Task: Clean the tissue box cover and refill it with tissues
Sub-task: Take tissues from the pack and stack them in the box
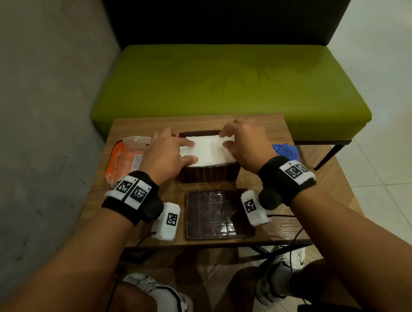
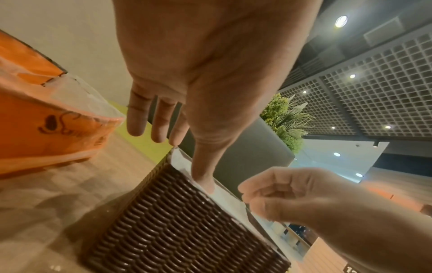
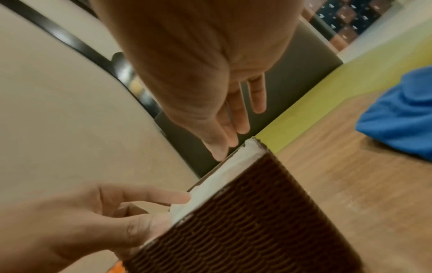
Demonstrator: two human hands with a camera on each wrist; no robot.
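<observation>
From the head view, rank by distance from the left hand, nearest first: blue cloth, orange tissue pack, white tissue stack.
1. White tissue stack: under the left hand, in the woven box.
2. Orange tissue pack: just left of it.
3. Blue cloth: far right, beyond the right hand.

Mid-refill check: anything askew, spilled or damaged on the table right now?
Nothing spilled or damaged. The tissue stack sits proud of the woven box rim, with both hands, left hand and right hand, on it. The lid lies off, in front of the box.
</observation>
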